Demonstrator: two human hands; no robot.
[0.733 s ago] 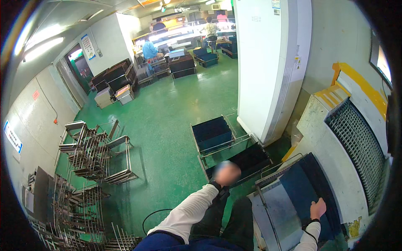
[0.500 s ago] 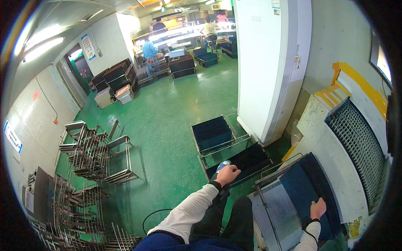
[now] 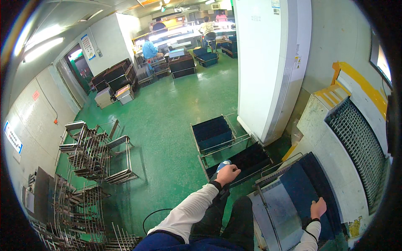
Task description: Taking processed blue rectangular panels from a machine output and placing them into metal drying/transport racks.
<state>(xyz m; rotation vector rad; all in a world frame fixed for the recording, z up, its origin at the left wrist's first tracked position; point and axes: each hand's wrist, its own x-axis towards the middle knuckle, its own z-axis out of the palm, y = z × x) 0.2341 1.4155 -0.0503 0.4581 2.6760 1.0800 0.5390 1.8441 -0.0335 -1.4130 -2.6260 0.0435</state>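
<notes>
Where racks [image 3: 98,152] crowd: trays [image 3: 245,161], pillar [image 3: 268,67].

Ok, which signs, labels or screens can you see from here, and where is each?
Blue and white sign: long rectangle, left wall.
Red label: small rectangle, left wall, higher up.
White chart: tall poster on the far white wall by the doorway.
Stickers: small white and yellow, on the white column's side.
Screen: dark-framed, lit, upper right wall.

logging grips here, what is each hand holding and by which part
The left hand is closed over a small blue object, gripped at its near end. The right hand rests flat on the dark blue tray, gripping nothing.
</notes>
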